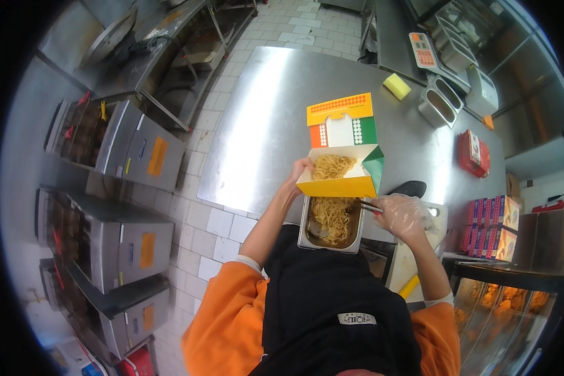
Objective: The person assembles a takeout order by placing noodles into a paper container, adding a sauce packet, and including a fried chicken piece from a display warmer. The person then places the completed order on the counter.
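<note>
A commercial takeaway kitchen: a stainless-steel bench [263,125] stands on a white-tiled floor [213,225], with steel fryer units [125,244] lined up at left. A weighing scale [423,51] sits at the far right, stacked red cartons [492,225] and a heated display of fried food [507,301] at near right.

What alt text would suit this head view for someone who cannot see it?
The left hand holds an open takeaway box of noodles over a metal noodle pan. The gloved right hand holds tongs beside it, at a steel counter.
</note>
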`<state>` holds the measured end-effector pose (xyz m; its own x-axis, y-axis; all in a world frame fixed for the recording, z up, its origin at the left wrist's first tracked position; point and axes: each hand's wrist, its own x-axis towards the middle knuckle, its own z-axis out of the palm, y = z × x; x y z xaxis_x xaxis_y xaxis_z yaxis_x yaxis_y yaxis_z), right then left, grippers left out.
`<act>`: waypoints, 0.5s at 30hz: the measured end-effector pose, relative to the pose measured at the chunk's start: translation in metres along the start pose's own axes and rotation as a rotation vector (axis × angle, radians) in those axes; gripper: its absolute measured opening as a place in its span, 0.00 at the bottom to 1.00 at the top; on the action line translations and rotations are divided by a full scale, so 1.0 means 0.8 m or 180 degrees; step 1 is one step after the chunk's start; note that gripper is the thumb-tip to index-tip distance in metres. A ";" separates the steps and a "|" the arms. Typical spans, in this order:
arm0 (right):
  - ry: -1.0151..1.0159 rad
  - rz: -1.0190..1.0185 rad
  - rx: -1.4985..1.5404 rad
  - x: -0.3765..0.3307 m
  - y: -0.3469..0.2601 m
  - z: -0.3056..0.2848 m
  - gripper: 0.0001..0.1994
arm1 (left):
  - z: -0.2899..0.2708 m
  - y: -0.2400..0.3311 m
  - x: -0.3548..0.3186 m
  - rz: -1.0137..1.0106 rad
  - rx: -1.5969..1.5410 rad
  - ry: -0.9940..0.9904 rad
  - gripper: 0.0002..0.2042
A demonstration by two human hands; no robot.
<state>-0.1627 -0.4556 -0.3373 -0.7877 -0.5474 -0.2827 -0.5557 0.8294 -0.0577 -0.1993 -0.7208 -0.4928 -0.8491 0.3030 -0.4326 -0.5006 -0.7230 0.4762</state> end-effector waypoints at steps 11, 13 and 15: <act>-0.1235 -0.0934 -0.0500 0.020 -0.098 0.068 0.08 | -0.008 -0.005 -0.003 0.0139 0.0022 0.0063 0.23; -0.0918 -0.0954 -0.0040 0.019 -0.082 0.055 0.09 | -0.007 -0.008 -0.001 0.0131 0.0070 0.0201 0.21; -0.0696 -0.0824 0.0446 0.012 -0.069 0.038 0.09 | -0.008 -0.011 0.000 0.0203 -0.0119 0.0158 0.19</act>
<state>-0.1317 -0.5035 -0.3662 -0.5417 -0.7170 -0.4388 -0.6755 0.6820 -0.2804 -0.1940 -0.7181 -0.5018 -0.8692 0.2252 -0.4401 -0.4383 -0.7627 0.4755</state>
